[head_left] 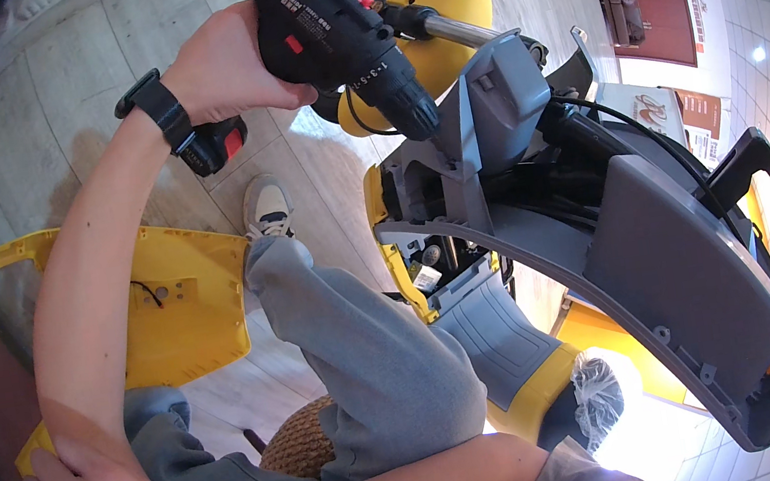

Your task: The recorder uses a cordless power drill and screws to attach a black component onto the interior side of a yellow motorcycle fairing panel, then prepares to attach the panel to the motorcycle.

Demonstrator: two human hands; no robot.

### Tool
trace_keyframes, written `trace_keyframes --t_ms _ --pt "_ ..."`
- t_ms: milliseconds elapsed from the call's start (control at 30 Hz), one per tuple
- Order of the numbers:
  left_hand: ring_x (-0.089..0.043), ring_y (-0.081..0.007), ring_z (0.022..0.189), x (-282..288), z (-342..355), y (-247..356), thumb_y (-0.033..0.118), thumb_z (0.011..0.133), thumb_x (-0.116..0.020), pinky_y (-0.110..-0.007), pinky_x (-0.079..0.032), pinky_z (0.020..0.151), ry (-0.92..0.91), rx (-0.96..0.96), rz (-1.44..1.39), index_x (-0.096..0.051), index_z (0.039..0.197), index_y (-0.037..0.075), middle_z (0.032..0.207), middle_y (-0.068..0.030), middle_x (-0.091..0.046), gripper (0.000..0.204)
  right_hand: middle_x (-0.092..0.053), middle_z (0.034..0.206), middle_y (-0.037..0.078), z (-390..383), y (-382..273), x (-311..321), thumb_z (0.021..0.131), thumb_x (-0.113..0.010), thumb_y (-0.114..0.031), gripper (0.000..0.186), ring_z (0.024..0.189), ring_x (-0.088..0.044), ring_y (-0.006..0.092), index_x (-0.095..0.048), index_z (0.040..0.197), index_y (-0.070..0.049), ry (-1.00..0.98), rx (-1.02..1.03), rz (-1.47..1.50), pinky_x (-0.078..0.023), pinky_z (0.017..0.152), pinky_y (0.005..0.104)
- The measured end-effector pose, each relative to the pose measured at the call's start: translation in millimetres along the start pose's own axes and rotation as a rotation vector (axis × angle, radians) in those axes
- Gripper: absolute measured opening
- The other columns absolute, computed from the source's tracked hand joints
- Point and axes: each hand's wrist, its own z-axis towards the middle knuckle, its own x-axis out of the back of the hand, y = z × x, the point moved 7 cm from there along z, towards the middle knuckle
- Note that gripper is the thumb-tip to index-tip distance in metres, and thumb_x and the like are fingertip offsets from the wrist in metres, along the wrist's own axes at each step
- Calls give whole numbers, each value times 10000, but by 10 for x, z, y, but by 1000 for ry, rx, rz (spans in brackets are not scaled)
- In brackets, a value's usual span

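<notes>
While the left hand [219,72] grips the drill [332,36], the scooter [539,219] stands beside.

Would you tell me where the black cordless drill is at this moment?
In the head view, the black cordless drill is at top centre, gripped in one hand, its tip against the scooter's grey front panel.

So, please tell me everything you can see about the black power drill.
The black power drill looks like matt plastic, with a red switch on its side and a ribbed chuck tapering to the tip. A black and red battery base sticks out below the wrist. One hand, wearing a black watch, grips its handle. The drill tilts down and right, its tip at the grey plastic scooter panel; whether the bit touches is unclear.
</notes>
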Motion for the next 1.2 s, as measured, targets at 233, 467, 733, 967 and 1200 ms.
trace_keyframes --t_ms 233,467,733,967,1200 --pt "-744 -229 972 -13 119 136 222 643 -907 -338 -591 938 -50 -64 106 -707 1181 104 1065 -110 -766 586 -644 1017 137 45 -71 85 788 -592 -213 299 1044 -552 298 -717 993 -34 -3 17 7 -429 967 397" --pt "-713 -209 832 14 167 234 233 700 -883 -346 -611 834 -31 -96 227 -688 1065 77 907 -79 -734 443 -645 1007 137 17 -62 181 785 -594 -214 294 1035 -558 297 -713 984 -33 -8 28 19 -433 959 397" --pt "-715 -246 827 89 241 429 295 675 -876 -366 -606 816 -66 -65 396 -693 1034 68 893 -105 -735 462 -647 996 136 23 -71 221 781 -596 -214 288 1024 -564 297 -709 974 -32 -16 37 27 -438 949 396" --pt "-716 -279 822 149 261 538 350 653 -870 -383 -601 800 -90 -36 530 -699 1006 61 880 -129 -735 488 -648 986 136 18 -92 207 778 -598 -215 283 1015 -570 296 -705 965 -31 -21 49 34 -442 940 396" --pt "-717 -312 816 160 257 593 404 630 -864 -400 -597 785 -99 -8 605 -704 979 53 867 -152 -736 520 -650 976 135 -9 -77 276 775 -600 -216 278 1006 -576 296 -701 955 -31 -20 54 36 -447 931 395"
